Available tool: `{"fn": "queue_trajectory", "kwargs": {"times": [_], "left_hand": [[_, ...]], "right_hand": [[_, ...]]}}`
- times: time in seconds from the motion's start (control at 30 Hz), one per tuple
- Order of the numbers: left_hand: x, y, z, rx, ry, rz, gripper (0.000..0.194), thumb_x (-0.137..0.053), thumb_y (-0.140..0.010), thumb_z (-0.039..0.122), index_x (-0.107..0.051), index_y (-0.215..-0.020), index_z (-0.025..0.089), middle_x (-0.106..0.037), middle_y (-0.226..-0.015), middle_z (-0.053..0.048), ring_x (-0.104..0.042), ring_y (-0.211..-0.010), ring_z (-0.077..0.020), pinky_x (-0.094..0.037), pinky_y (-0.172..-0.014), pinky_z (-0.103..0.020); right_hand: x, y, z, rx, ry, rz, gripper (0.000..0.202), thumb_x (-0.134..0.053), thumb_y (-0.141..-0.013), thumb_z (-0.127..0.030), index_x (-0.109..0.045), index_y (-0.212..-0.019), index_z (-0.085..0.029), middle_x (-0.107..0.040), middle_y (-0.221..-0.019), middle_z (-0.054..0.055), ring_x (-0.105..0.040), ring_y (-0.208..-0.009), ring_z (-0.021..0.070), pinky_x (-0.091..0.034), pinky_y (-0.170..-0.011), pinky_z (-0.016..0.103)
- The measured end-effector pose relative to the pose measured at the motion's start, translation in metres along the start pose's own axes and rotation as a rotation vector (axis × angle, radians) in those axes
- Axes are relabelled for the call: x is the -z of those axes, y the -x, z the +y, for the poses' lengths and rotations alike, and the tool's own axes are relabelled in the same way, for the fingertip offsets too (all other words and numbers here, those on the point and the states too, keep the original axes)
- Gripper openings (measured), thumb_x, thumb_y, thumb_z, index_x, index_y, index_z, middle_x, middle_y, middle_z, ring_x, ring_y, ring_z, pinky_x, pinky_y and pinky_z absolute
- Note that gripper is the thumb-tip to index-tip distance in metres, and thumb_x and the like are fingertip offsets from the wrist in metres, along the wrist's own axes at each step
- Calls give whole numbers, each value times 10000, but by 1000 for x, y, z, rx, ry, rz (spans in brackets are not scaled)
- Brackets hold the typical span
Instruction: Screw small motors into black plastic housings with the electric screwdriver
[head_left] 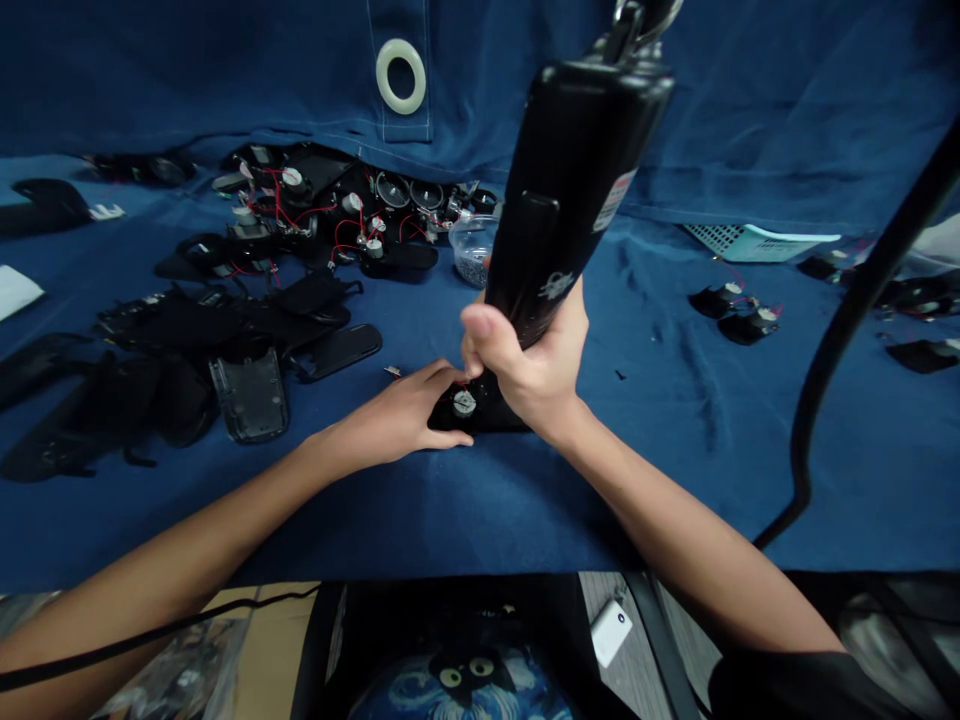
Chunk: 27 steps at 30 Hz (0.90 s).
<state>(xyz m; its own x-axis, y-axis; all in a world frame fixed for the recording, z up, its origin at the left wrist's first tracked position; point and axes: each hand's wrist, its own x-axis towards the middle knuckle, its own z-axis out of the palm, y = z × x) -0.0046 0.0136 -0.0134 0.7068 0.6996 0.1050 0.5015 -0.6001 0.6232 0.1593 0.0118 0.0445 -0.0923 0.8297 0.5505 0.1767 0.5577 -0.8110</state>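
Note:
My right hand (532, 370) is wrapped round an upright black electric screwdriver (574, 190), its thumb toward me. A metal hook or ring holds the tool's top end. Below it, a black plastic housing (491, 415) lies on the blue cloth, with a small round silvery motor (464, 402) and a red wire on it. My left hand (412, 410) grips the housing's left end, thumb along the near edge and fingers on the far side. The screwdriver's tip is hidden behind my right hand, so I cannot tell whether it touches a screw.
Black plastic shells (251, 390) are heaped at the left. Behind them lie wired motor assemblies (300, 215). A clear tub (472, 250) of small screws stands behind the screwdriver. At the right are a light-blue basket (757, 243), two wired black parts (739, 312) and a thick black cable (817, 390).

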Motion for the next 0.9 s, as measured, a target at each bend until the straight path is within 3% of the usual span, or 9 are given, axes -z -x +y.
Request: {"fn": "queue_trajectory", "kwargs": {"times": [0.13, 0.5, 0.9], "left_hand": [[1, 1, 0, -32, 17, -7, 727, -711, -807, 415, -354, -1412, 229, -445, -1432, -114, -358, -1385, -329, -318, -1147, -507], [1, -1, 2, 3, 24, -15, 676, -723, -793, 396, -422, -1371, 217, -485, -1394, -121, -383, -1366, -349, -342, -1127, -507], [1, 0, 0, -7, 31, 8, 656, -721, -786, 415, -449, -1352, 225, -519, -1360, -112, -433, -1327, -352, -374, -1099, -512]], "right_hand": [[-2, 1, 2, 43, -60, 93, 636, -794, -611, -594, -425, -1027, -285, -581, -729, -36, -642, -709, 187, -558, -575, 357], [-1, 0, 4, 63, -86, 62, 603, -722, -671, -637, -415, -1058, -292, -524, -647, -71, -574, -573, 126, -475, -472, 277], [1, 1, 1, 24, -92, 47, 633, -723, -639, -668, -412, -1037, -286, -541, -669, -66, -600, -596, 140, -544, -549, 323]]}}
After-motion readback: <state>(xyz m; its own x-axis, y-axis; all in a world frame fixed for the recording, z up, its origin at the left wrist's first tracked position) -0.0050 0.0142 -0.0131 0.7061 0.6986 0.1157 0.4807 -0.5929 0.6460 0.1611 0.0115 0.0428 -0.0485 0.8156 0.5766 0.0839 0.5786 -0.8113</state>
